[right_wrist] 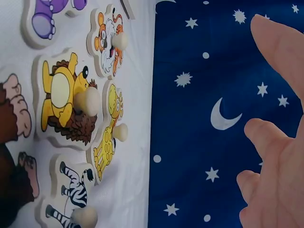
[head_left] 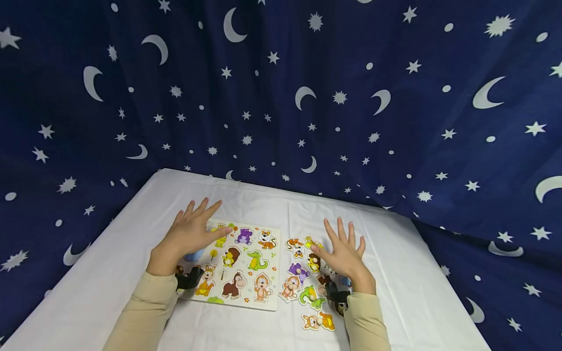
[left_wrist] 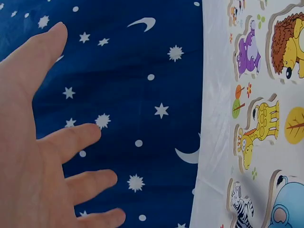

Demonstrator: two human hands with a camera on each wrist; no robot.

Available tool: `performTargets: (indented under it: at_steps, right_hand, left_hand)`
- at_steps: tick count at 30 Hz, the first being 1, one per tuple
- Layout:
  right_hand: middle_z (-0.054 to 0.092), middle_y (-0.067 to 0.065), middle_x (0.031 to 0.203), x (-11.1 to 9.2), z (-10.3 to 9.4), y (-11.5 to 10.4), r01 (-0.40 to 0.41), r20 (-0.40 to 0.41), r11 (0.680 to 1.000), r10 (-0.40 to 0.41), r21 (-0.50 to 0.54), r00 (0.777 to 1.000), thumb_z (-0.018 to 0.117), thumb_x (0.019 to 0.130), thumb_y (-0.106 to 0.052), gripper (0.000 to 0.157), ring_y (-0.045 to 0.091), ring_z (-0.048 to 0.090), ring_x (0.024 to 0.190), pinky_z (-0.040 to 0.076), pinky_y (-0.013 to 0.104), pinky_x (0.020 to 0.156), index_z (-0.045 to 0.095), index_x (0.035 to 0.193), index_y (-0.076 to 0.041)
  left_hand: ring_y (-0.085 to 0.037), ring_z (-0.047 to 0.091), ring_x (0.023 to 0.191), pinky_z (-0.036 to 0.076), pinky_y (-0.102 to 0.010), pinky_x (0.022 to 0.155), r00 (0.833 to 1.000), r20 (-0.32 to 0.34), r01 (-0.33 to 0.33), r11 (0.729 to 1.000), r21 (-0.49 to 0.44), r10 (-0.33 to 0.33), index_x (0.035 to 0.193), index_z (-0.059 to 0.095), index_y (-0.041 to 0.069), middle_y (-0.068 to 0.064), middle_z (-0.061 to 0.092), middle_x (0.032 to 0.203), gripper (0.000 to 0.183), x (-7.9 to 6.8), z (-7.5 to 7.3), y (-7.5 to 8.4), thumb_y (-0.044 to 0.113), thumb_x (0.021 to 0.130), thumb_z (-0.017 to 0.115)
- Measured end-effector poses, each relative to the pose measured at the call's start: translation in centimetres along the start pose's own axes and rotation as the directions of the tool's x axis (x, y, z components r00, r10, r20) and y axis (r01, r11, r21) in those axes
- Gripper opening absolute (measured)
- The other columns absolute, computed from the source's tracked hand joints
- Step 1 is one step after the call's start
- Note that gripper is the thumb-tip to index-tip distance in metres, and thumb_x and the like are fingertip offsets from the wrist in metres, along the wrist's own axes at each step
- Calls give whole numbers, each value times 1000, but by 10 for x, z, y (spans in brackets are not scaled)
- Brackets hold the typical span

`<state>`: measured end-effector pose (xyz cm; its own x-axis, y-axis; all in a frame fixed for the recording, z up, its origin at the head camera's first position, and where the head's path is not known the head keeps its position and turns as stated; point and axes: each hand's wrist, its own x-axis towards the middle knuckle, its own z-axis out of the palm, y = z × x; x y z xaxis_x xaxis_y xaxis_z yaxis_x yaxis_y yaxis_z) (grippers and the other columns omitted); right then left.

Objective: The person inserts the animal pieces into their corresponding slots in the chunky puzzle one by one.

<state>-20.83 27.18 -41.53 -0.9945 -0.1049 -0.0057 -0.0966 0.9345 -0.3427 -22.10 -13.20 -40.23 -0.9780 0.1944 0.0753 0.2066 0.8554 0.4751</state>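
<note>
My left hand [head_left: 189,236] is raised over the left part of a white animal puzzle board [head_left: 246,304], fingers spread and holding nothing. Printed recesses on the board show a giraffe, a purple hippo [left_wrist: 248,53], a tiger, a hedgehog, a crocodile and other animals. My right hand [head_left: 344,253], also spread and bare, hovers above a group of loose knobbed puzzle pieces right of the board. Among them lie a hedgehog piece [right_wrist: 59,92], a giraffe piece [right_wrist: 105,149], a tiger piece [right_wrist: 104,45], a zebra piece [right_wrist: 71,185], a crocodile piece [head_left: 311,296] and a monkey piece [head_left: 290,287].
A white cloth [head_left: 263,200] covers the table. Behind it hangs a dark blue curtain [head_left: 272,87] with moons and stars. A kangaroo piece [head_left: 318,321] lies nearest the front, below the other pieces. Black wrist cameras hide part of the board and some pieces.
</note>
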Motion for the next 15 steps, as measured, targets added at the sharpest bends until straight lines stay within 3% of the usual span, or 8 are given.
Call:
performTargets:
  at_steps: [9,15]
  right_hand:
    - [-2,14,170,1,7,-7,46,-31,999,-46,14,998,57,92,-62,87,43,-16,154,-15,75,112,17,161,-30]
    - [7,16,169,1,9,-11,65,-40,998,-64,27,997,61,91,-58,85,45,-8,154,-13,75,112,24,160,-28]
  left_hand:
    - [-51,23,149,24,-74,114,997,-20,-75,993,-95,73,158,30,14,-25,28,162,87,-1,-6,-7,60,91,61]
    - [-48,31,146,31,-69,114,994,2,-104,984,-143,105,157,32,9,-25,33,160,86,-13,-11,-19,55,92,64]
